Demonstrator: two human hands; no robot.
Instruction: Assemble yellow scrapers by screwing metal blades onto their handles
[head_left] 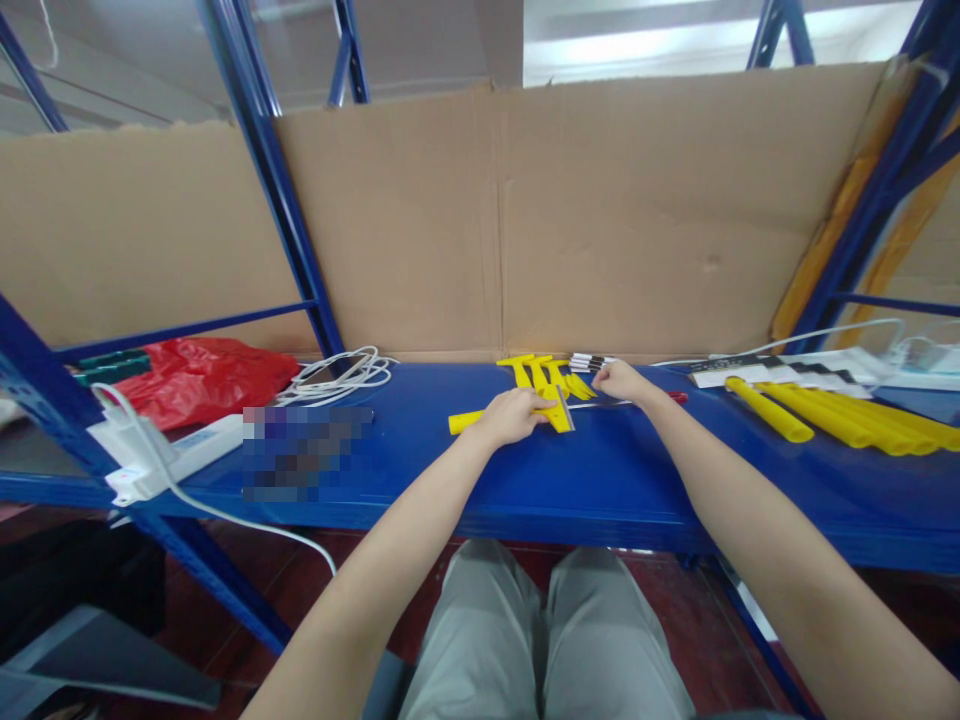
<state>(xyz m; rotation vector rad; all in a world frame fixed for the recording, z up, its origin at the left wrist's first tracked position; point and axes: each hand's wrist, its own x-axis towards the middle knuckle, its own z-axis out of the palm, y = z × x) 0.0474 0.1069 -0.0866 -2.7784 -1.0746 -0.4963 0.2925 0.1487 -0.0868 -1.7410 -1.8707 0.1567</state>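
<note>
Near the middle of the blue shelf, my left hand point(512, 416) is closed round a yellow scraper point(559, 412), whose handle sticks out to the left and whose wide head points right. My right hand point(619, 381) has its fingers pressed together beside several small black-and-white pieces point(589, 362); what it pinches, if anything, is too small to make out. Below the right hand lies a thin tool with a red handle point(678, 398). Several more yellow scrapers point(538, 374) lie behind the left hand, next to small yellow pieces point(579, 387).
Long yellow tubes point(772, 410) lie at the right by black-and-white strips point(787, 372). At the left are a red plastic bag point(210, 380), coiled white cable point(337, 375) and a white power strip point(206, 445). Cardboard point(600, 220) stands behind the blue shelf point(420, 480).
</note>
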